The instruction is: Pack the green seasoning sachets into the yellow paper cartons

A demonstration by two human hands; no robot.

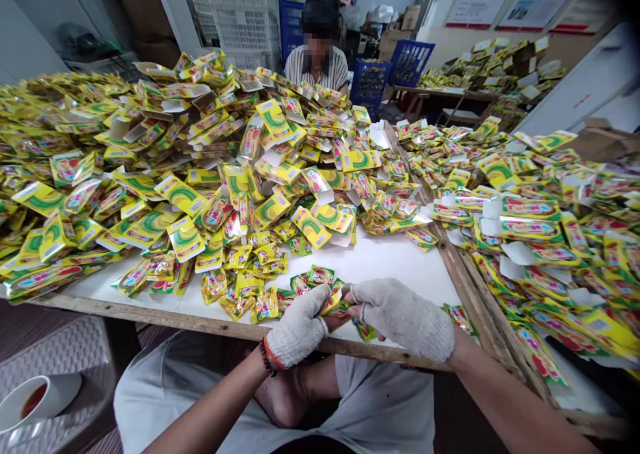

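Observation:
My left hand [300, 326], in a grey-white knit glove with bare fingertips, is closed on a small yellow-green packet [332, 301] above the table's front edge. Facing it, my right hand [403, 315] wears a matching glove; its fingers are curled in at the same packet, partly hidden by the glove. Just beyond the hands lie several green packets [320, 275]. Small shiny yellow packets [250, 282] are heaped to the left of them. Flat yellow-green cartons [183, 194], some with open white flaps, form a large pile behind.
A wooden strip [470, 287] divides the white tabletop [415, 264]. More filled cartons [530, 207] are piled to its right. A cup of dark drink [40, 401] stands on a grey plastic stool at lower left. Across the table sits a person [316, 61], near blue baskets [370, 84].

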